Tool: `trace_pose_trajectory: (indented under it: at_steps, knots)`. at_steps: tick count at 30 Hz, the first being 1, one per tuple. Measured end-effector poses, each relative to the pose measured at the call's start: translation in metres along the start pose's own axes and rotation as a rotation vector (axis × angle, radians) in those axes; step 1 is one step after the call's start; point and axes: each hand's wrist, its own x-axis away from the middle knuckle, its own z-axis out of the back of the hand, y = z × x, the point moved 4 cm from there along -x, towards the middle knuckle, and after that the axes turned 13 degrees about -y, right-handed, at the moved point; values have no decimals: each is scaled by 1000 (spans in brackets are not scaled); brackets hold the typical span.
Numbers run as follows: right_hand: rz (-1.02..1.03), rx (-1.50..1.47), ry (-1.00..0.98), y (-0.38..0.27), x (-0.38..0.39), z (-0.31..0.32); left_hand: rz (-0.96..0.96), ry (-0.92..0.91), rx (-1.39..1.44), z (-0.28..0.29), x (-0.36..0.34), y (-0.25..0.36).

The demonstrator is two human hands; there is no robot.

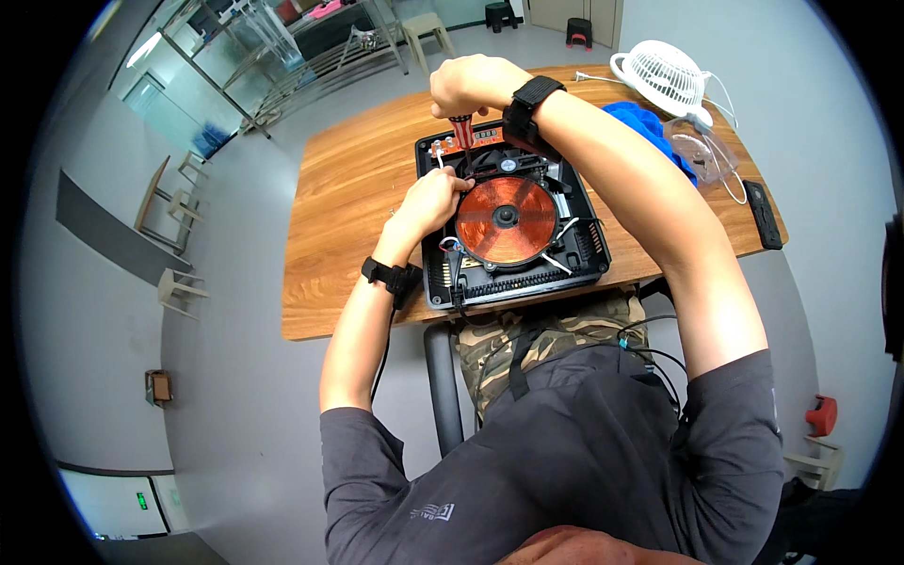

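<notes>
An opened induction cooker (438, 282) lies on the wooden table, its black housing showing a round copper coil (490, 235) and a circuit board with an orange-red strip along the far edge. My right hand (476, 83) is closed round the patterned red and white handle of a screwdriver (461, 130), held upright with its shaft pointing down into the cooker. My left hand (435, 200) reaches in from the left, fingers drawn together near the lower end of the shaft, just beyond the coil. What those fingertips hold, if anything, is too small to tell.
On the table's (348, 207) far right stand a white fan (664, 75), a blue cloth (640, 127) and a clear plastic piece (704, 155) with a white cable. A black strip-shaped object (763, 215) lies at the right edge. Metal shelving (320, 80) stands behind.
</notes>
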Motion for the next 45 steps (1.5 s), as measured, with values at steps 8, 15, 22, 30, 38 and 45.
trace_pose_trajectory:
  at_steps: [8,15,22,30,38,45]
  knots:
    - [21,3,-134,20,-14,-5,-17,30,-28,1,0,-8]
    - [49,-68,-166,11,-5,-4,-51,36,-25,-3,0,-7]
    - [-30,84,59,0,-10,-7,-59,46,-28,-4,-3,-7]
    - [191,-74,-163,2,-5,1,-14,23,-27,-1,2,-5]
    - [66,78,90,-1,-15,-7,14,-10,-26,-2,4,-1]
    - [-46,179,-108,14,-9,-10,-74,62,-30,-7,1,-10]
